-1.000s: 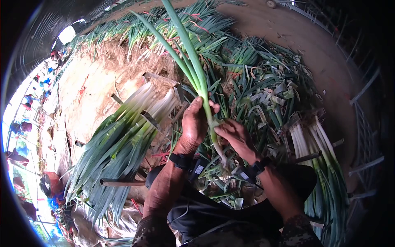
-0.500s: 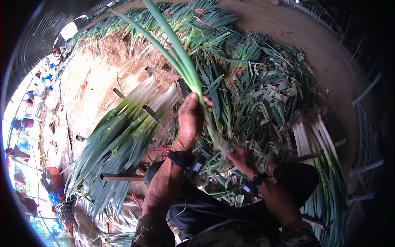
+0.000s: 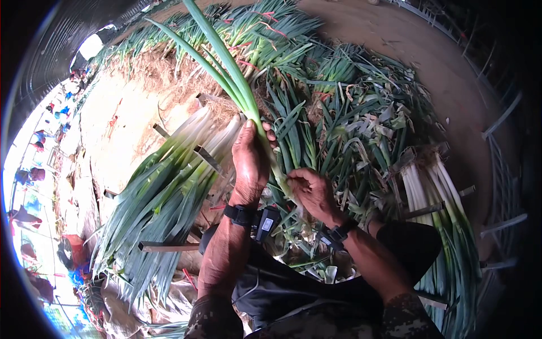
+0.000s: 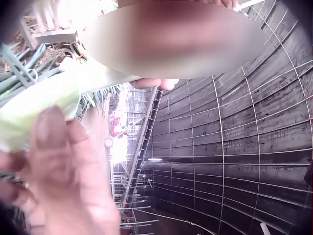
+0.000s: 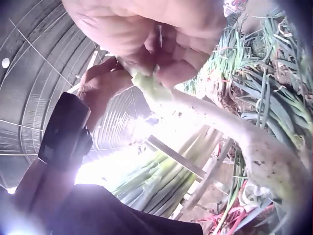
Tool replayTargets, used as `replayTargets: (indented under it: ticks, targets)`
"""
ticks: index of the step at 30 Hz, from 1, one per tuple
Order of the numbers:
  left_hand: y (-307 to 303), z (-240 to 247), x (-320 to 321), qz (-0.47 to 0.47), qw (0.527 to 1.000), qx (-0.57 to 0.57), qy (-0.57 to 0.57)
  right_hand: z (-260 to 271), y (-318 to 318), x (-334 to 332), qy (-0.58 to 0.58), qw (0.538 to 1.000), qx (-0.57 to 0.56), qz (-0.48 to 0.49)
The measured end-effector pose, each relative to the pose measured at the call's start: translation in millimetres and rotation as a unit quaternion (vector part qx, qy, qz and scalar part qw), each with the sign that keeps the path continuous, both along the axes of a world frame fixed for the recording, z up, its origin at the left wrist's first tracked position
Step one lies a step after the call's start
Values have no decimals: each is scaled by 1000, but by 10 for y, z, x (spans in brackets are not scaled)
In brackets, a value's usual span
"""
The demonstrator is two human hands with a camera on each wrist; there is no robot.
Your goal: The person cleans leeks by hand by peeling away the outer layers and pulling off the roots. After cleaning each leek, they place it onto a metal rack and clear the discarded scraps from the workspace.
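My left hand grips a long green onion around the middle of its stalk, the leaves pointing up and away and the root end toward my lap. Lower on the stalk, the thumb and fingers of my right hand pinch at its outer skin. The right wrist view shows a loose, pale green flap of skin at those fingertips, with the dirt-specked white stalk running down to the right. In the left wrist view, a blurred patch hides much of the upper part.
Left of me, a bundle of green onions lies in a metal-barred rack. Another bundle lies in a rack on the right. A heap of untrimmed green onions and stripped leaves spreads ahead, beyond my knees.
The right hand swept down the stalk to the root end, then came back up to pinch the stalk. The left hand and the green onion have shifted left.
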State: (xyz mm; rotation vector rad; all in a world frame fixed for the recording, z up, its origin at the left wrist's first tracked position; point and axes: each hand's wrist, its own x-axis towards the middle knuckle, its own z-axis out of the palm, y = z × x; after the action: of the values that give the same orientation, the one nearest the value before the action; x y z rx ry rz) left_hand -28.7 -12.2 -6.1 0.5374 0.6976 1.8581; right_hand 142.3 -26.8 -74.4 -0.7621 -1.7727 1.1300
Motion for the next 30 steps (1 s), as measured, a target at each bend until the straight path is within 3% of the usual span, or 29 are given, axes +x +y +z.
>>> replayTargets:
  ticks: [5, 7, 9, 11, 14, 15, 17, 19, 23, 28, 29, 30]
  targets:
    - [-93, -42, -94, 36, 999, -19, -1, -142, -267, 240, -146, 989, 18, -3]
    - [-109, -3, -160, 55, 998, -7, 10, -509, -396, 459, -217, 974, 58, 7]
    - [-147, 95, -332, 74, 996, 8, 40, -1055, -558, 909, -402, 911, 25, 90]
    - [-176, 147, -481, 72, 997, 29, 30, -1733, -696, 1386, -585, 795, 9, 159]
    - [-196, 156, -620, 71, 995, 74, -9, -1656, -696, 1677, -575, 791, 36, 203]
    - [-195, 155, -640, 67, 995, 76, -14, -1687, -662, 1580, -533, 834, 71, 122]
    - [-166, 148, -647, 76, 995, 64, -26, -1061, -553, 1110, -314, 949, -21, -24]
    - [-129, 84, -668, 86, 994, 50, -34, -340, -467, 691, -225, 973, -45, -23]
    - [-104, 25, -637, 102, 992, 49, -57, -218, -372, 321, -201, 977, 54, -49]
    - [-200, -3, -784, 144, 985, 49, -79, -599, -434, 474, -232, 972, 30, 0]
    - [-214, -37, -827, 136, 986, 58, -75, -780, -465, 575, -201, 979, 39, -2]
    - [-214, -44, -810, 141, 986, 57, -69, -998, -495, 691, -243, 969, 45, -1]
